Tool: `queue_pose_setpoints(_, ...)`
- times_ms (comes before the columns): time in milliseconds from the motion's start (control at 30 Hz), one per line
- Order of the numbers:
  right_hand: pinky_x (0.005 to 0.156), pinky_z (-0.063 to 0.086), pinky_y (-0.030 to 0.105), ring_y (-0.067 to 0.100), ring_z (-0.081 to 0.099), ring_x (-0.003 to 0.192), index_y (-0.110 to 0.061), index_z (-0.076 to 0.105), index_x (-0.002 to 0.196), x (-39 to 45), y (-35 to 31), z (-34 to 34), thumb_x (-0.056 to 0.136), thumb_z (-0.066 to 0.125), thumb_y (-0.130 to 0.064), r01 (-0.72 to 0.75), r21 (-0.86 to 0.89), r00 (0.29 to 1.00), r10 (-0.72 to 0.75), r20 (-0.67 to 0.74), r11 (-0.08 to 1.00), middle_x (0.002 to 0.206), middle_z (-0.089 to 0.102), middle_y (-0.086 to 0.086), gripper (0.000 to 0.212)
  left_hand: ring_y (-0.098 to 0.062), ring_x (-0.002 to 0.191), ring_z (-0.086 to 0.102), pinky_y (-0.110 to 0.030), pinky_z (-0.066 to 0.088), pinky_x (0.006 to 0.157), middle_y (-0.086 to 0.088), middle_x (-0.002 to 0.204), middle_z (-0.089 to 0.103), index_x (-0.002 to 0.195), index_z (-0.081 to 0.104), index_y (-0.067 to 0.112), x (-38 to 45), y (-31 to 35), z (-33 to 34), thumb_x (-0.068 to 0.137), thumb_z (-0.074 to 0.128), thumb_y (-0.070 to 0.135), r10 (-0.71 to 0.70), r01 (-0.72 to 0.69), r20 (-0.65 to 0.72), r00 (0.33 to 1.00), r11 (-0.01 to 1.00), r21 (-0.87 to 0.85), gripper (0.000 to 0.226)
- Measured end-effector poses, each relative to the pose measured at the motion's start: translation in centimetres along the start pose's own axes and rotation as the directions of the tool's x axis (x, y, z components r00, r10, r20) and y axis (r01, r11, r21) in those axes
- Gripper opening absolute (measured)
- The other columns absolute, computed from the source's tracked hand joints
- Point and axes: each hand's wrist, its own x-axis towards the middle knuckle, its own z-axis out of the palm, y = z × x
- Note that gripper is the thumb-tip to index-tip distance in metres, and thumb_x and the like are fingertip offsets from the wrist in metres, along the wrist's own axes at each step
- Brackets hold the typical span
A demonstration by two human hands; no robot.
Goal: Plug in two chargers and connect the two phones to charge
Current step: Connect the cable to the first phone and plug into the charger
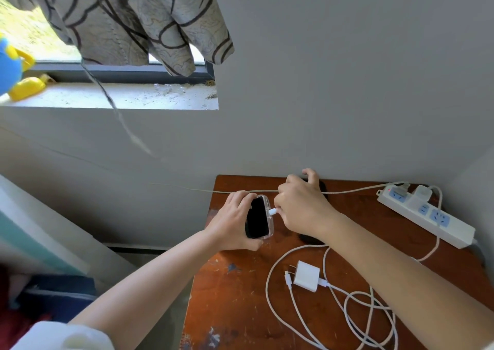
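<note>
My left hand [232, 222] holds a black phone in a clear case [257, 218] above the left part of the brown table [240, 296]. My right hand [300, 205] pinches a white cable plug [273, 211] right at the phone's bottom port. One white charger [421, 193] sits plugged into the white power strip [427, 214] at the right. A second white charger [307, 275] lies unplugged on the table with its cable [355, 304] in loose loops. A dark object [310, 238], possibly the second phone, lies mostly hidden under my right forearm.
The table stands in a wall corner, with a window sill [120, 95] and a patterned curtain [128, 21] above left. A thin cord [187, 188] runs along the wall to the strip. A blue and yellow toy [16, 74] sits on the sill.
</note>
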Motion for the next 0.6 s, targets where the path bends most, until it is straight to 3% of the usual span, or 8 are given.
queue_pose_setpoints(233,0.110,0.014,0.050,0.020,0.047,0.106,-0.011,0.068,0.089,0.1,0.9,0.7,0.091,0.048,-0.016,0.041,0.071,0.998,-0.038,-0.046,0.997,0.096,0.065,0.003,0.021,-0.021,0.121,0.029,-0.023,0.031,0.092,-0.010,0.132,0.038,0.131,0.031,0.009,0.2,-0.1,0.0,0.059,0.078,0.041,0.001,-0.001,0.001,1.000,1.000,-0.011,0.092)
queue_pose_setpoints(333,0.099,0.035,0.053,0.027,0.061,0.086,-0.005,0.069,0.069,-0.8,0.7,1.6,0.074,0.068,-0.005,0.065,0.053,0.979,-0.054,-0.196,0.996,0.075,0.068,0.009,0.005,-0.023,0.121,0.030,-0.023,0.032,0.091,-0.011,0.132,0.040,0.130,0.033,0.008,0.3,0.1,0.2,0.057,0.080,0.039,0.019,-0.019,0.009,1.000,1.000,-0.009,0.092)
queue_pose_setpoints(400,0.082,0.048,0.056,0.027,0.065,0.065,-0.007,0.066,0.052,-1.4,0.6,2.0,0.053,0.083,0.000,0.045,0.072,0.957,-0.022,-0.290,0.996,0.057,0.065,0.008,0.018,-0.024,0.122,0.031,-0.025,0.034,0.092,-0.012,0.132,0.040,0.129,0.034,0.007,0.5,0.2,0.4,0.056,0.080,0.038,0.032,-0.032,0.024,0.999,0.999,-0.001,0.092)
queue_pose_setpoints(467,0.077,0.050,0.057,0.026,0.066,0.060,-0.008,0.066,0.050,-1.8,0.8,2.4,0.048,0.085,0.001,0.043,0.083,0.959,-0.018,-0.283,0.996,0.054,0.064,0.007,0.021,-0.024,0.123,0.030,-0.024,0.033,0.093,-0.012,0.131,0.040,0.130,0.034,0.007,0.6,0.4,0.6,0.056,0.080,0.038,0.042,-0.042,0.040,0.998,0.999,0.005,0.092)
queue_pose_setpoints(600,0.090,0.040,0.062,0.033,0.065,0.073,-0.002,0.067,0.056,-2.1,1.6,2.6,0.061,0.077,0.003,0.045,0.134,0.979,-0.018,-0.202,0.990,0.060,0.065,0.012,0.012,-0.023,0.125,0.027,-0.029,0.037,0.097,-0.010,0.133,0.039,0.131,0.032,0.008,0.8,0.7,1.0,0.056,0.079,0.040,0.039,-0.041,0.085,0.996,0.999,0.024,0.094)
